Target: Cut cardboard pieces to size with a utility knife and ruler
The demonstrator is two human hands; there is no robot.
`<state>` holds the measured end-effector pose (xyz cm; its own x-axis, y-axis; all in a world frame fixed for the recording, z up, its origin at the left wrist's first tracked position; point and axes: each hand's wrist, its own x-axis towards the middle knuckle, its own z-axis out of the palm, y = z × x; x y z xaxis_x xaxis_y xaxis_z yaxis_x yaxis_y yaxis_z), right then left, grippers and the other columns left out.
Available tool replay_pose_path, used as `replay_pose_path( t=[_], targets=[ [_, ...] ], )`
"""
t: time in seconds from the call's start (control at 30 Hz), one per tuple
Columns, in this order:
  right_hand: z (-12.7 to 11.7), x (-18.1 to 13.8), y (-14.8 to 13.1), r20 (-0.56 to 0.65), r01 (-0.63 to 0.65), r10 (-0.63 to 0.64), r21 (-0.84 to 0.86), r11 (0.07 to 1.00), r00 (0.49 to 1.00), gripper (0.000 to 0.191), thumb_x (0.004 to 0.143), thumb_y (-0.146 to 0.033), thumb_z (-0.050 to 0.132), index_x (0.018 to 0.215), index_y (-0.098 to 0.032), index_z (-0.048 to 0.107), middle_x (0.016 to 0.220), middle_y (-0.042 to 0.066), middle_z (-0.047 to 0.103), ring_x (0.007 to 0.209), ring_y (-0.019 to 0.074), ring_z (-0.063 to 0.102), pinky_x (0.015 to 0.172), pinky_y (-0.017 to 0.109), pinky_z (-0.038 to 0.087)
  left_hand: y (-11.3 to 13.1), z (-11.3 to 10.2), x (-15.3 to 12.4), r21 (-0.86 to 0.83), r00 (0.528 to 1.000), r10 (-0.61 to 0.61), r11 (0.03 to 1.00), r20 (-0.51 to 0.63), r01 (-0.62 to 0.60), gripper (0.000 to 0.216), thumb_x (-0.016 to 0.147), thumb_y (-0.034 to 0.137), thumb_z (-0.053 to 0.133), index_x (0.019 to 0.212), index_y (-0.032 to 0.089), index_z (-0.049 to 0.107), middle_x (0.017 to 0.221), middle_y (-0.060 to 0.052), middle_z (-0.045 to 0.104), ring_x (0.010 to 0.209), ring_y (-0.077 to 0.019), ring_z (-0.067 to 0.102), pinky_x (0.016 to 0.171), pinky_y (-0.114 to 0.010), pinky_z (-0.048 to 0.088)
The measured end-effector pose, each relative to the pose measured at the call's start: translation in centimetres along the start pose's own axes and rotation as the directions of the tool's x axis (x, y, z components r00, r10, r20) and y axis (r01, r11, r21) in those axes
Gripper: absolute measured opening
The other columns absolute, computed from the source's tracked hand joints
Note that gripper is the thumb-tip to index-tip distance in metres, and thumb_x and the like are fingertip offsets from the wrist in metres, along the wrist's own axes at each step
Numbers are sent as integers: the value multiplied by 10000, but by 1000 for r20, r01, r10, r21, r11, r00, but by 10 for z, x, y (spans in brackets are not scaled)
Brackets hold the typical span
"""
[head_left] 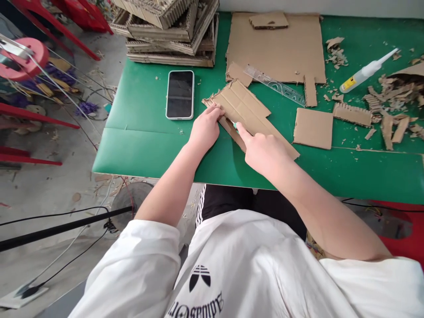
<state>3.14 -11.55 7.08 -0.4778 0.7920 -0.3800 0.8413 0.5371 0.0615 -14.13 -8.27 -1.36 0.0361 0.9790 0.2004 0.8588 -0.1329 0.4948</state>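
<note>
A long cardboard piece with creases and a notched outline lies slanted across the front of the green table. At its near left edge my left hand grips the board, fingers curled and pressed onto it. My right hand is closed around a small craft knife, its index finger stretched along the green handle. Most of the handle is hidden in the palm. The knife's tip meets the cardboard close to the left fingers, where a narrow strip of the near edge angles away from the board.
A phone lies left of the cardboard, below a stack of cardboard frames. Beyond are a large cardboard sheet and a clear ruler. To the right are a square piece, a glue bottle and torn scraps.
</note>
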Motion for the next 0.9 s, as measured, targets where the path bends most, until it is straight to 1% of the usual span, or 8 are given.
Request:
replay_pose_path(
  t=[0.1, 0.2, 0.4, 0.53, 0.6, 0.77, 0.9],
  targets=[
    [-3, 1, 1, -1, 19, -19, 17, 1000, 1000, 695, 819, -108, 386, 1479, -160, 174, 863, 169, 686, 802, 279, 674, 589, 296, 450, 2, 0, -1, 2, 1000, -20, 1000, -2, 20, 441, 754, 5, 344, 1042, 188, 624, 1288, -38, 580, 1271, -194, 473, 1041, -347, 423],
    [-5, 1, 2, 4, 31, -31, 27, 999, 1000, 685, 821, -107, 389, 1474, -147, 190, 837, 167, 693, 793, 279, 677, 593, 296, 450, 3, 0, -1, 17, 999, -32, 999, 2, 32, 443, 752, -3, 345, 1045, 173, 626, 1284, -46, 581, 1272, -188, 472, 1051, -326, 411],
    [-4, -2, 6, 11, 33, -33, 9, 999, 999, 691, 820, -101, 405, 1474, -148, 188, 805, 149, 698, 753, 253, 681, 579, 270, 433, 3, -1, 0, 40, 999, -35, 999, 5, 35, 428, 772, 22, 347, 1062, 170, 625, 1287, -52, 579, 1253, -201, 490, 1028, -341, 433],
    [-1, -4, 8, 9, 35, -35, 11, 999, 999, 709, 803, -103, 413, 1473, -158, 190, 815, 145, 699, 759, 262, 681, 566, 274, 424, 2, 0, 0, 34, 1000, -22, 999, 3, 22, 434, 769, 34, 341, 1060, 184, 626, 1271, -45, 590, 1266, -200, 476, 1029, -352, 430],
    [-1, -5, 8, 20, 34, -34, 18, 999, 999, 720, 790, -99, 411, 1473, -160, 193, 817, 145, 698, 761, 266, 680, 561, 278, 420, 3, 0, 0, 38, 1000, -21, 999, 5, 21, 436, 763, 30, 342, 1059, 173, 628, 1274, -53, 588, 1269, -202, 474, 1028, -347, 431],
    [-3, -8, 9, 53, 21, -22, 17, 1000, 998, 745, 773, -96, 415, 1478, -165, 182, 796, 139, 689, 758, 259, 677, 551, 271, 408, 5, -1, 0, 35, 999, -38, 999, 19, 37, 431, 771, 32, 342, 1065, 167, 627, 1287, -64, 578, 1272, -204, 470, 1031, -345, 426],
    [-2, -11, 10, 46, 24, -25, 18, 1000, 999, 751, 768, -97, 414, 1478, -172, 182, 784, 134, 687, 745, 264, 672, 542, 275, 409, 6, -3, 0, 38, 998, -49, 998, 29, 48, 435, 777, 32, 342, 1077, 171, 624, 1307, -64, 564, 1260, -203, 483, 1031, -352, 423]
  ],
)
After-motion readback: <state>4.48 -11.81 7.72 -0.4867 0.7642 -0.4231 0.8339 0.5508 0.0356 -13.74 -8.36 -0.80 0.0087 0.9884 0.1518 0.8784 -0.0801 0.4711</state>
